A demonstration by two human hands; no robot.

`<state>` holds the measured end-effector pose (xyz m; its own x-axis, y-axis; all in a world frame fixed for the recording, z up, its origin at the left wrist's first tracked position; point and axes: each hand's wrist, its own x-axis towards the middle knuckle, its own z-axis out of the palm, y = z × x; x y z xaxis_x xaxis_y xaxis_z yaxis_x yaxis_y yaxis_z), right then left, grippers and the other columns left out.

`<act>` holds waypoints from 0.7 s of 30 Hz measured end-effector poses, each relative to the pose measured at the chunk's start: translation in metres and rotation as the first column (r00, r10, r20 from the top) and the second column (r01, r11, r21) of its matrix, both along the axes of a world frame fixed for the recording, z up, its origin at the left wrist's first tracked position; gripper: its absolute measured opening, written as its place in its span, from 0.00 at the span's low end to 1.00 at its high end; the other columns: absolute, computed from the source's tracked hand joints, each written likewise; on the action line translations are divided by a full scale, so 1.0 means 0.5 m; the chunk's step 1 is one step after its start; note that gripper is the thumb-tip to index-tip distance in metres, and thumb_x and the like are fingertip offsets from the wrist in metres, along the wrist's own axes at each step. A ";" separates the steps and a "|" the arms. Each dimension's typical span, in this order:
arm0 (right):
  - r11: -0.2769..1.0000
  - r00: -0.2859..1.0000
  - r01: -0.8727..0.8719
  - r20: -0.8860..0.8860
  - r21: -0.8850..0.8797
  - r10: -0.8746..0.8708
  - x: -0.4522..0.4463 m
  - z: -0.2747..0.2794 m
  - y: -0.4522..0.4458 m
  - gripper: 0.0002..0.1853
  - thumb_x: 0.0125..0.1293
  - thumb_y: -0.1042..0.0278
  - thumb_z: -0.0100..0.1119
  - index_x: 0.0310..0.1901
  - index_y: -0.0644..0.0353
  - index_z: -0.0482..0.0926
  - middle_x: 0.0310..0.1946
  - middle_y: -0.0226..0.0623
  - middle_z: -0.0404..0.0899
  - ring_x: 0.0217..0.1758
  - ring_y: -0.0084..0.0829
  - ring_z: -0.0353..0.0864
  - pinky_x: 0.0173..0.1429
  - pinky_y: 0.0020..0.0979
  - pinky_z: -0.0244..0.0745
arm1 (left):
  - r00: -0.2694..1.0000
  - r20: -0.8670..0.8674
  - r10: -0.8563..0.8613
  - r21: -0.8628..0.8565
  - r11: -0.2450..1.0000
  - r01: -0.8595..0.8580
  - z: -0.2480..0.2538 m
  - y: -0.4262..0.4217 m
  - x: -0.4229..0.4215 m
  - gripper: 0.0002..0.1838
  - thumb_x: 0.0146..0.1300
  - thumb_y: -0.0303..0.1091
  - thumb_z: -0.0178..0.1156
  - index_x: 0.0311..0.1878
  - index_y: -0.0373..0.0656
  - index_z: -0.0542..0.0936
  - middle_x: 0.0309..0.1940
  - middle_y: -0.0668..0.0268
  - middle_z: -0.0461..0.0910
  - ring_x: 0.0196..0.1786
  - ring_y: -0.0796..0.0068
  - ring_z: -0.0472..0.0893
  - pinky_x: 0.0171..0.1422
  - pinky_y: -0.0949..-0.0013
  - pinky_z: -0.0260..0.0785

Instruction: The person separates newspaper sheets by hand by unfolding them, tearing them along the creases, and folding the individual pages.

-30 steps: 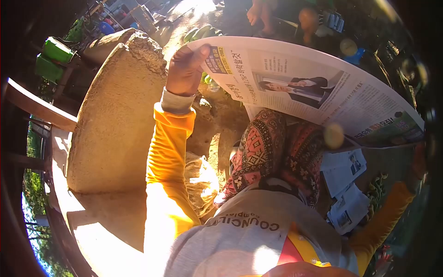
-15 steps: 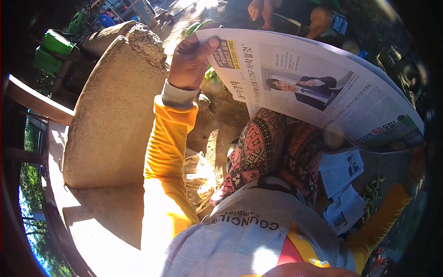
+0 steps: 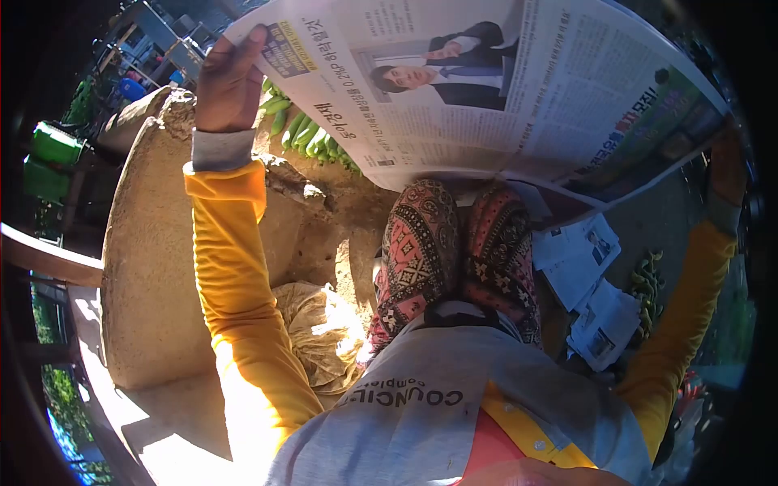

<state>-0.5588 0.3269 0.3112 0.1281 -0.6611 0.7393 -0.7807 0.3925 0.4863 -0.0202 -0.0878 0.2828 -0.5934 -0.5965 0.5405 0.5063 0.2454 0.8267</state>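
Observation:
A large newspaper (image 3: 454, 121), with a printed photo of a person in a suit, is stretched wide between my hands above my knees. My left hand (image 3: 231, 85) pinches its left corner, thumb on the printed side. At the far right, my right hand (image 3: 727, 166) grips the opposite edge; it lies in shadow and its fingers are hard to see. Long green fruits or vegetables (image 3: 312, 138) lie in a cluster under the left part of the paper, partly hidden by it.
Other newspaper sheets (image 3: 604, 324) lie on the ground to my right, beside more green produce (image 3: 648, 283). A crumpled pale sack (image 3: 320, 328) is left of my legs. The rounded, earthen-looking wall (image 3: 174, 251) stands further left, with a green container (image 3: 53, 158) beyond it.
The newspaper has spread wider and come more square in front of me. My left hand has moved left and up, uncovering more green produce; my right hand has risen at the right edge.

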 end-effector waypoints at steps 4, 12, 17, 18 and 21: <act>0.909 0.700 -0.358 0.584 -0.212 0.412 -0.069 -0.020 -0.040 0.20 0.68 0.68 0.47 0.60 0.60 0.67 0.55 0.39 0.72 0.59 0.32 0.70 0.61 0.27 0.66 | 0.997 0.045 0.061 -0.008 0.998 -0.061 0.002 -0.033 -0.007 0.14 0.64 0.30 0.56 0.50 0.33 0.74 0.46 0.58 0.79 0.48 0.70 0.78 0.55 0.67 0.69; 0.513 -0.353 -0.324 0.604 -0.795 0.714 0.096 -0.022 -0.116 0.04 0.66 0.67 0.55 0.36 0.56 0.77 0.32 0.28 0.76 0.35 0.22 0.72 0.41 0.24 0.69 | 0.996 0.077 0.047 0.059 0.997 -0.052 -0.025 -0.049 0.002 0.10 0.65 0.28 0.54 0.48 0.37 0.78 0.45 0.62 0.80 0.49 0.72 0.78 0.57 0.68 0.68; 0.526 -0.332 -0.486 0.704 -0.698 0.628 0.088 -0.024 -0.098 0.07 0.65 0.68 0.57 0.29 0.54 0.79 0.23 0.25 0.76 0.23 0.18 0.70 0.30 0.22 0.69 | 0.991 0.051 0.123 -0.024 0.992 -0.122 0.002 -0.054 0.020 0.11 0.65 0.29 0.54 0.48 0.38 0.77 0.47 0.63 0.79 0.50 0.73 0.77 0.59 0.68 0.67; 0.560 -0.327 -0.388 0.677 -0.732 0.660 0.089 -0.031 -0.102 0.06 0.65 0.68 0.57 0.30 0.54 0.79 0.24 0.25 0.77 0.23 0.17 0.70 0.29 0.22 0.69 | 0.987 0.063 0.148 -0.027 0.989 -0.147 -0.003 -0.051 0.023 0.11 0.65 0.29 0.54 0.49 0.38 0.77 0.48 0.62 0.79 0.51 0.72 0.77 0.59 0.68 0.67; 0.457 -0.296 -0.312 0.542 -0.833 0.786 0.097 -0.050 -0.118 0.04 0.65 0.67 0.58 0.33 0.54 0.81 0.26 0.24 0.79 0.24 0.16 0.71 0.28 0.22 0.68 | 0.977 0.121 0.178 -0.059 0.983 -0.172 -0.044 -0.081 0.049 0.14 0.67 0.30 0.51 0.53 0.35 0.74 0.52 0.60 0.76 0.55 0.70 0.74 0.62 0.66 0.64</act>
<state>-0.5105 0.2677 0.2861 -0.4992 -0.5086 0.7015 -0.3301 -0.6369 -0.6967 0.0045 -0.1284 0.2610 -0.5471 -0.6719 0.4992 0.3453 0.3620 0.8658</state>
